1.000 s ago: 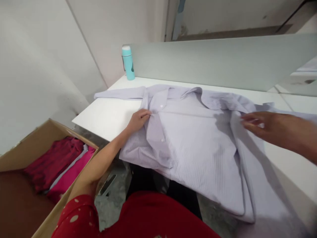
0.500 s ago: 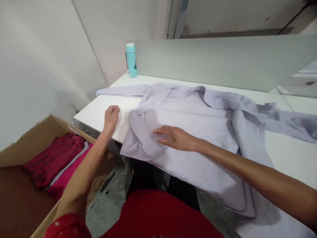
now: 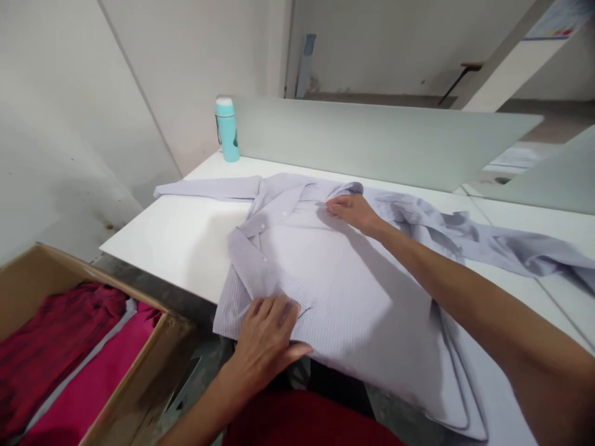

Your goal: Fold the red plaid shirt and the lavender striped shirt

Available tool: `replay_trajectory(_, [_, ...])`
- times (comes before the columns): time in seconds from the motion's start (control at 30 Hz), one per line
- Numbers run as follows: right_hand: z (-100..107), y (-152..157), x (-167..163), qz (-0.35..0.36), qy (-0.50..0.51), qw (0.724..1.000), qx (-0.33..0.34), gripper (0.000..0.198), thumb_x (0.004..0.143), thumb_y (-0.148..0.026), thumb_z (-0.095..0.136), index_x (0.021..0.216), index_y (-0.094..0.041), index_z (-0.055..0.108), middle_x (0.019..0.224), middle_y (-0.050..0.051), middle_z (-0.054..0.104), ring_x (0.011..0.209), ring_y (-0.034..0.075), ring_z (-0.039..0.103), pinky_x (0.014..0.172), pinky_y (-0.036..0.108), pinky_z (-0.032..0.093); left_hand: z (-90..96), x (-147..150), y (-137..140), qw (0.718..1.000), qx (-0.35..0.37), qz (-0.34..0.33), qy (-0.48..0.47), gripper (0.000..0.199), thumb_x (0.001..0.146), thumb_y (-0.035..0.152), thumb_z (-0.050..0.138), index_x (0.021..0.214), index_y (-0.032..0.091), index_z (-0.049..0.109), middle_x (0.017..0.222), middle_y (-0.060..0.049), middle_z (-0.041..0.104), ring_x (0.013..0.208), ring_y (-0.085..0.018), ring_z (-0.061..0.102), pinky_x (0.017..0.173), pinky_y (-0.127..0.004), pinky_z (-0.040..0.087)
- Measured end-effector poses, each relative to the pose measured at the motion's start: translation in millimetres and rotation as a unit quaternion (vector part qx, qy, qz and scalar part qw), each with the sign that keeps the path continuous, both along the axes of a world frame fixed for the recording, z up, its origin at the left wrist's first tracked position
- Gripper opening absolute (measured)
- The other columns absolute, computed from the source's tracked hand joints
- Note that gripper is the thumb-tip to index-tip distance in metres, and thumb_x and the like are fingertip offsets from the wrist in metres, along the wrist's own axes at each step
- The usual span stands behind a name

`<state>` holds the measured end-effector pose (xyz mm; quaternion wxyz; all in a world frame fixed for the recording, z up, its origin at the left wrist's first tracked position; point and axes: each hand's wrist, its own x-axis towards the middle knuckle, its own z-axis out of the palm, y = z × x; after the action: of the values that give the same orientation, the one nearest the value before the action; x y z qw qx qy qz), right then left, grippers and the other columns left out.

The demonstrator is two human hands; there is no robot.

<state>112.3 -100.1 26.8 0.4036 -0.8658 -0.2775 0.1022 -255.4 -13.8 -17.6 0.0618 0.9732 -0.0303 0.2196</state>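
At far left, we find an open cardboard box (image 3: 179,347) containing a dark red garment (image 3: 69,322) and a pink garment (image 3: 93,378). To its right stands the white table (image 3: 153,248), with a turquoise bottle (image 3: 228,135) at its far left corner. We note the pale lilac shirt (image 3: 344,279) spread across the table: its left sleeve (image 3: 209,188) points left, and its long axis, sleeve to sleeve, runs left to right along the far side. The body extends toward the near side, its hem overhanging the table edge. The left hand (image 3: 267,331) lies on the near left part, the nearer to the hem, fingers bent, thumb apart; we cannot tell whether cloth is gripped. Farther right, the right hand (image 3: 352,210) is beside the collar, fingertips drawn narrow; any hold is unconfirmed. The right sleeve (image 3: 520,248) trails right, rumpled.
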Motion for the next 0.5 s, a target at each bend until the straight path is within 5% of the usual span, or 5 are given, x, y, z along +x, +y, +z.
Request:
replay_trajectory(0.2, [3,44,24,0.034,-0.160,0.974,-0.154,0.031,0.092,-0.017,0.058,0.115,-0.016,0.079,0.120,0.013,0.077,0.112,0.029,0.071,0.100,0.039,0.053,7.8,-3,7,0.999,-0.027,0.019,-0.007,0.034,0.096,0.037,0.073,0.120,0.015,0.063,0.117,-0.012,0.073,0.098,-0.027,0.070,0.081,-0.040,0.059])
replay_trajectory(0.33, [-3,78,28,0.081,-0.239,0.938,-0.239,0.035,0.093,-0.030,0.063,0.122,-0.018,0.076,0.131,0.015,0.072,0.118,0.034,0.068,0.094,0.040,0.054,14.4,4,2,0.999,-0.005,0.032,-0.013,0.013,0.096,0.019,0.063,0.109,0.017,0.064,0.103,-0.008,0.073,0.088,-0.026,0.068,0.084,-0.043,0.057])
replay_trajectory(0.5, [-6,94,27,0.124,-0.325,0.883,-0.315,0.037,0.102,-0.029,0.048,0.122,-0.012,0.074,0.130,0.021,0.069,0.121,0.035,0.065,0.085,0.038,0.053,10.9,12,1,0.999,0.013,0.026,-0.027,0.023,0.090,0.003,0.049,0.099,0.019,0.062,0.083,-0.002,0.069,0.071,-0.022,0.062,0.074,-0.040,0.052])
